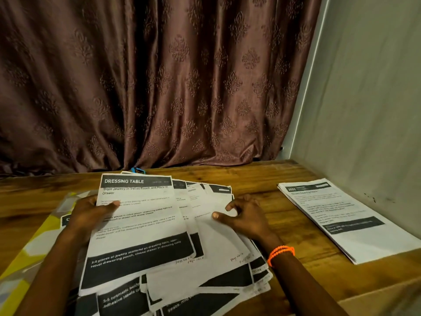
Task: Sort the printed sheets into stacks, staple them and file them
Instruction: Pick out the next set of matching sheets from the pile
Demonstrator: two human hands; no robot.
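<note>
While left hand [91,210] pinches top sheet [139,226] and right hand [243,215] presses fanned pile [218,242] on worktop [284,176], loose pages may slide, mix. Sorted stack [341,220] far right.

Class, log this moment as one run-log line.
phase: sorting | left hand: holds "DRESSING TABLE" sheet | right hand: on fanned sheets | sorted stack: right, apart | stapling: not begun
</note>
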